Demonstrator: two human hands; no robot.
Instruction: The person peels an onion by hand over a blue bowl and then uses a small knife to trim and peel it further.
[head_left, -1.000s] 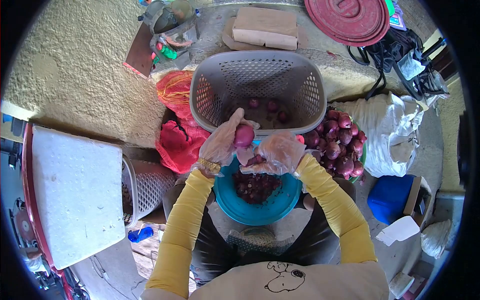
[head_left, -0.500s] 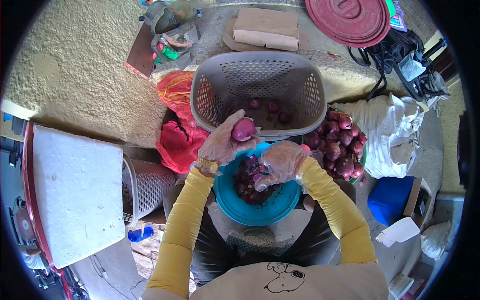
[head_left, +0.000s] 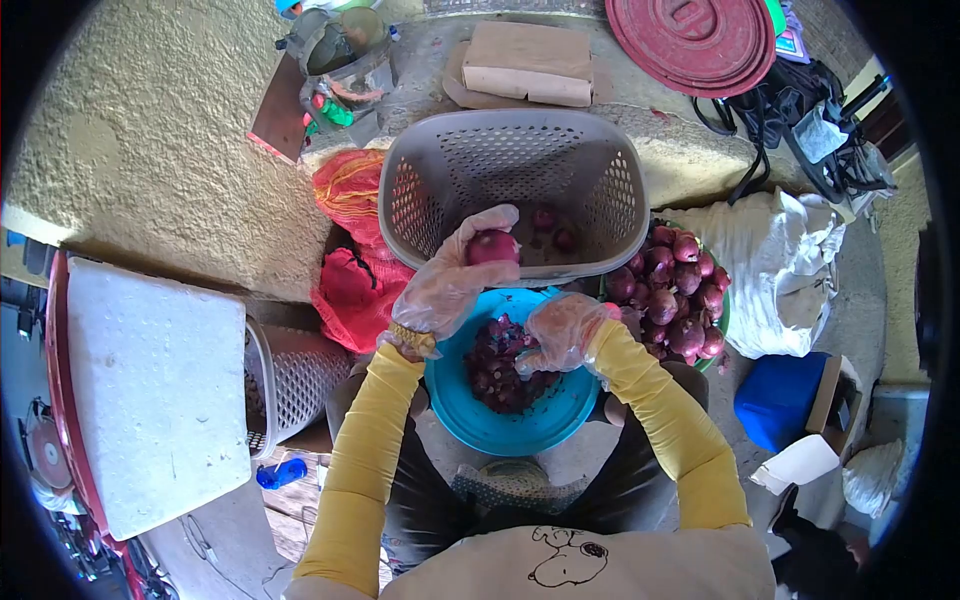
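My left hand [head_left: 447,283], in a clear plastic glove, is closed around a peeled red onion [head_left: 493,248] at the near rim of the grey basket [head_left: 515,270]. A few more red onions [head_left: 544,218] lie on the basket's floor. My right hand [head_left: 562,332], also gloved, is curled over the blue basin [head_left: 510,438]. A pink end [head_left: 611,311] sticks out by the heel of that hand; the rest of what it grips is hidden. Dark onion skins and scraps [head_left: 505,375] lie in the basin between my knees.
A heap of unpeeled red onions [head_left: 672,285] in a green-rimmed container stands to the right, beside a white sack [head_left: 775,260]. Left are a red mesh bag [head_left: 350,300], a white basket [head_left: 305,375] and a white foam board [head_left: 160,390]. A dark shape [head_left: 815,550] is at lower right.
My left hand has moved forward with the onion, over the basket's near edge. My right hand has shifted only slightly. A dark shape has appeared at lower right.
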